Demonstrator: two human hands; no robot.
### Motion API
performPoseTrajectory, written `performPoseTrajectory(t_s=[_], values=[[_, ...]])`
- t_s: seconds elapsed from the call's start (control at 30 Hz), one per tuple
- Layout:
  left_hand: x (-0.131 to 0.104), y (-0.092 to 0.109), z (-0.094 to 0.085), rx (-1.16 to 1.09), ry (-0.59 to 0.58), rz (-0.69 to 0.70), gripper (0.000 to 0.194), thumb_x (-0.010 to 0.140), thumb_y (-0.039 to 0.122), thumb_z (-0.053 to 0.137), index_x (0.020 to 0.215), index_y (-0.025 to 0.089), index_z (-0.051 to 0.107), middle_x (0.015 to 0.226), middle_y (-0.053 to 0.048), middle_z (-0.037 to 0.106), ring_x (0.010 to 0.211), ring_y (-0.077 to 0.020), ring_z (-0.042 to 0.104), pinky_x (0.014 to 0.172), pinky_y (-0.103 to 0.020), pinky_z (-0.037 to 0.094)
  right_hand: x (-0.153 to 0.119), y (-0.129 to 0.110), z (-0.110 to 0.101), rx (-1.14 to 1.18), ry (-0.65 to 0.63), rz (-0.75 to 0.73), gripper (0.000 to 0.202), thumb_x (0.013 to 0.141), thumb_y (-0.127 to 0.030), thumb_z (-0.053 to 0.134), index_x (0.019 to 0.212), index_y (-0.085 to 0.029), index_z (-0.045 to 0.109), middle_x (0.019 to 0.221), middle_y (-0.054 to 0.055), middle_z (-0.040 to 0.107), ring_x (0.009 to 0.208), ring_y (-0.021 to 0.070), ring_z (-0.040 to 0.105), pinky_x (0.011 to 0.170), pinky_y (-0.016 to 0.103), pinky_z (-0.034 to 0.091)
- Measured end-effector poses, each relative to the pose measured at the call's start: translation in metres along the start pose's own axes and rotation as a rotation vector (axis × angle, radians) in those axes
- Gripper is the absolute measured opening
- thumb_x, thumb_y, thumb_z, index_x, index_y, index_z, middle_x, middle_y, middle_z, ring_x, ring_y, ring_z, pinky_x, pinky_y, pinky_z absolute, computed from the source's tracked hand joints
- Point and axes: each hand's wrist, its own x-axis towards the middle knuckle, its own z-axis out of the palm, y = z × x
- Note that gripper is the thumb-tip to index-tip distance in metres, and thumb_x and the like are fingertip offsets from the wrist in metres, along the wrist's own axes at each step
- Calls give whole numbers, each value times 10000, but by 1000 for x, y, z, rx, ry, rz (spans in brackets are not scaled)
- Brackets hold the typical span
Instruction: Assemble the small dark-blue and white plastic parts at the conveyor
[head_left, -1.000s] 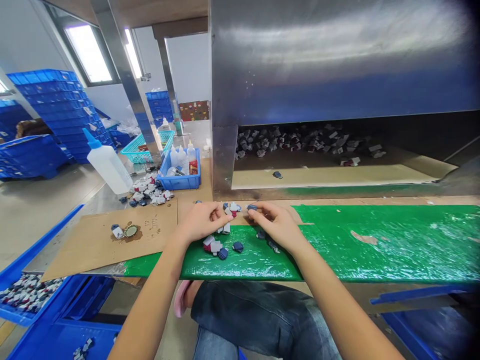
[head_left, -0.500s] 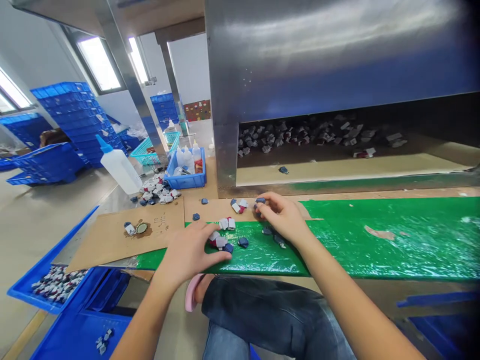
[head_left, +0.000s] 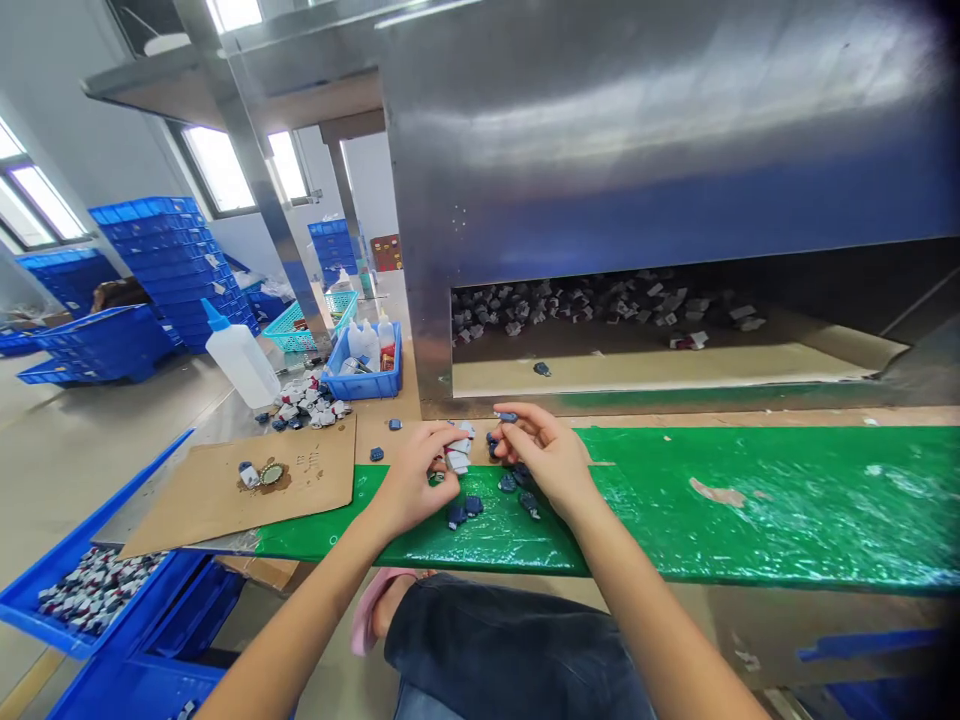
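Piece [head_left: 457, 455] between left fingers [head_left: 441, 437]

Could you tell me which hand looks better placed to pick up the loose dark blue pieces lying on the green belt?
Probably the right hand: the dark blue pieces lie just beneath its palm. The left hand already holds white pieces, though two lie near its thumb.

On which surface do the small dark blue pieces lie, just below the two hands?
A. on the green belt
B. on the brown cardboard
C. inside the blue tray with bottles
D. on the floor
A: the dark blue pieces lie on the green belt, just below the left hand and the right hand.
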Motion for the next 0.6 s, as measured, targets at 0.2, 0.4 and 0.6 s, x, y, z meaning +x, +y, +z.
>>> performPoseTrajectory(t_s=[0.2, 0.4, 0.6], values=[[31, -15, 12, -116, 59, -25, 439, 636, 23, 489, 1045, 162, 564, 1050, -77, 562, 980, -182, 555, 879, -325, 479, -2, 1, 1, -141, -97, -4, 316, 764, -406, 543, 987, -190, 601, 638, 10, 593, 549, 142, 553, 495, 266, 466], [23, -23, 9, -100, 98, 0, 430, 645, 50, 511, 1057, 161, 564, 1047, -76, 576, 986, -190, 559, 884, -331, 475, -2, 9, 3, -113, -92, -51, 320, 740, -390, 610, 986, -220, 496, 742, 2, 592, 585, 141, 591, 573, 288, 505], [22, -22, 10, -46, 69, 79, 437, 651, 49, 510, 1074, 145, 560, 1033, -88, 572, 981, -192, 552, 860, -322, 490, -2, 12, 3, -165, -89, -65, 280, 717, -415, 653, 836, -218, 493, 690, 17, 616, 619, 163, 600, 576, 301, 506]])
